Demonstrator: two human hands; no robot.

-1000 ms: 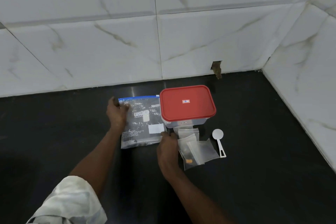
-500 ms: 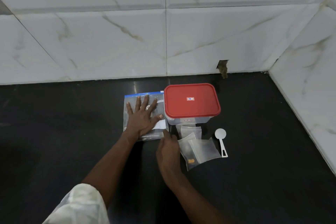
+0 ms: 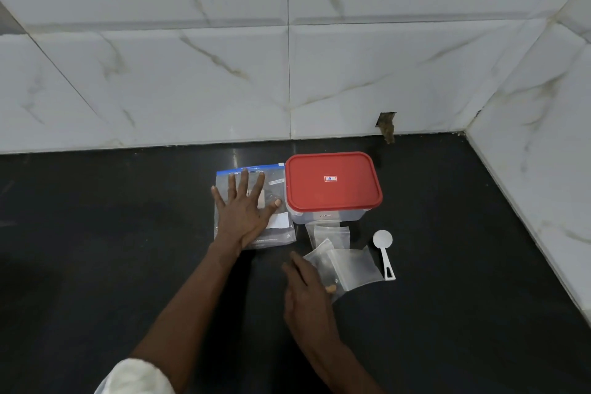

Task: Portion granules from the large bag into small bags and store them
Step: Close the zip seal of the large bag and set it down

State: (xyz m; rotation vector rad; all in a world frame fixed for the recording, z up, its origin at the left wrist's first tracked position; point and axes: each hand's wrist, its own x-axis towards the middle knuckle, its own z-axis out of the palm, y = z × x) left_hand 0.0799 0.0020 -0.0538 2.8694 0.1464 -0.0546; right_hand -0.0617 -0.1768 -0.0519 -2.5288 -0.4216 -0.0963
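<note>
Our right hand (image 3: 307, 293), fingers together at the small clear bags' (image 3: 355, 265) near corner (pinching or not, we cannot tell), may drag several along, and our left hand (image 3: 246, 213), fingers spread flat on the large zip bag (image 3: 279, 233) beside the red-lidded container (image 3: 332, 192), may squeeze granules out.

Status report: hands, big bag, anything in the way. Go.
Left hand open, pressing flat on big bag. Right hand open, at edge of small bags. Box lid on; scoop lying untouched beside bags. Nothing in the way.
</note>
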